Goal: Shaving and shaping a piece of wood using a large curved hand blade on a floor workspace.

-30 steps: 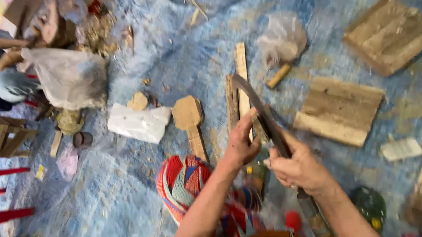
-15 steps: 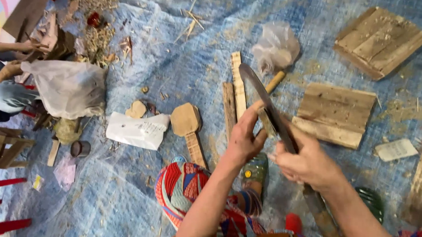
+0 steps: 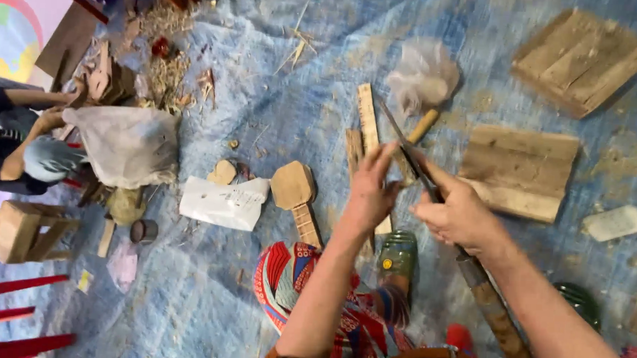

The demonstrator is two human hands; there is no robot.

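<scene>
Head view: we look straight down on a blue tarp (image 3: 264, 112) strewn with wood scraps.
Change since a second ago: we note the long blade (image 3: 411, 156) has swung from a flat diagonal to a steeper line, its tip now near the white plastic bag (image 3: 423, 76); both hands sit higher in the picture.
Meaning: we judge the cutting stroke on the wooden strip (image 3: 369, 131) is still in progress.
Left hand (image 3: 369, 192): fingers closed around the strip, holding it upright on the tarp.
Right hand (image 3: 460, 214): clamped on the blade's back, the handle (image 3: 495, 315) trailing along the forearm.
Nearby: paddle-shaped blank (image 3: 295, 192) just left; plank boards (image 3: 523, 170) to the right.
</scene>
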